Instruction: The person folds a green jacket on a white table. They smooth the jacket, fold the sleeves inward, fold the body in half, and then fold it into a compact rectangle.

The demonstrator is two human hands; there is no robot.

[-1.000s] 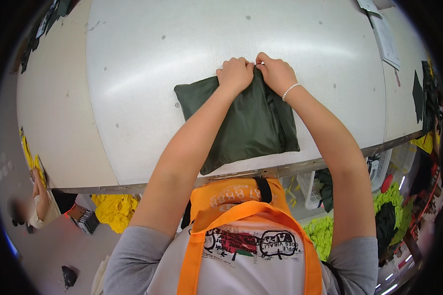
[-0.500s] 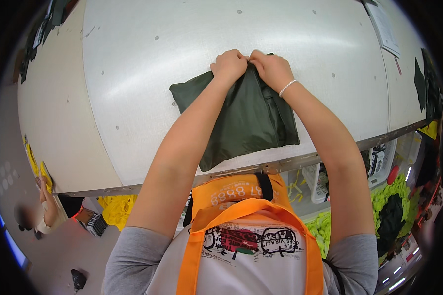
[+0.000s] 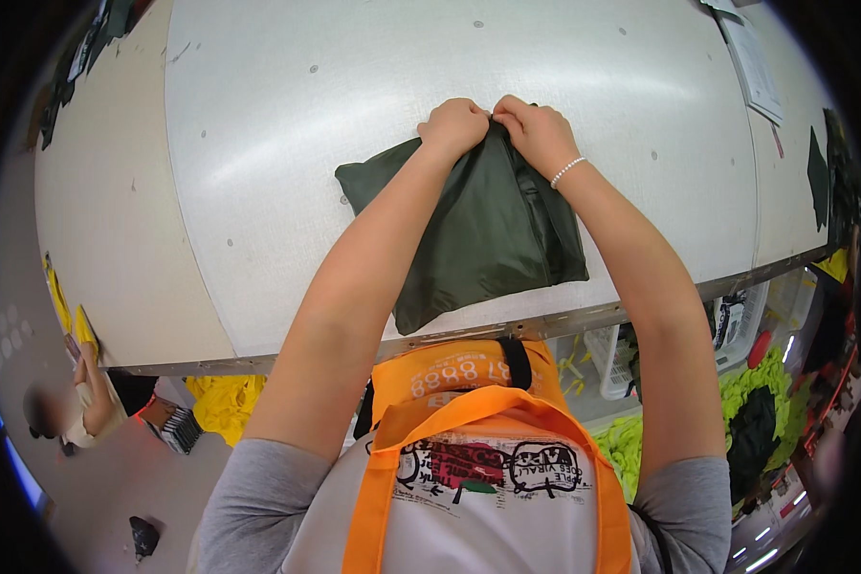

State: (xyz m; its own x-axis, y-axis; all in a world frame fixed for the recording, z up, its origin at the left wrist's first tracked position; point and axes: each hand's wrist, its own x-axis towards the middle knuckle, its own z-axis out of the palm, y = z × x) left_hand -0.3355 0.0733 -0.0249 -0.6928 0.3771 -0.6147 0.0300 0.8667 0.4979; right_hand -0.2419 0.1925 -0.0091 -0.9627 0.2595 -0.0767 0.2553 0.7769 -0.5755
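A dark green, shiny fabric pouch [image 3: 478, 239] lies on the pale worktable [image 3: 258, 143], close to its near edge. Folds run down from its far edge, and its right side shows a seam or flap. At that far edge my left hand [image 3: 456, 127] is closed, its fingertips pinching the cloth. Right beside it, my right hand [image 3: 538, 136], with a white beaded bracelet on the wrist, pinches the same edge. The two sets of fingertips almost touch. What exactly lies between them is too small to make out.
Papers [image 3: 751, 72] lie at the table's far right, near dark cloth pieces [image 3: 818, 177]. Below the near edge are a white plastic crate [image 3: 607, 359], lime-green fabric [image 3: 761, 383] and yellow fabric [image 3: 225, 407]. Another person [image 3: 86, 407] handles yellow cloth at the left.
Both hands keep hold of the pouch's far edge. My right hand's fingers have shifted slightly, and the whole view has moved a little.
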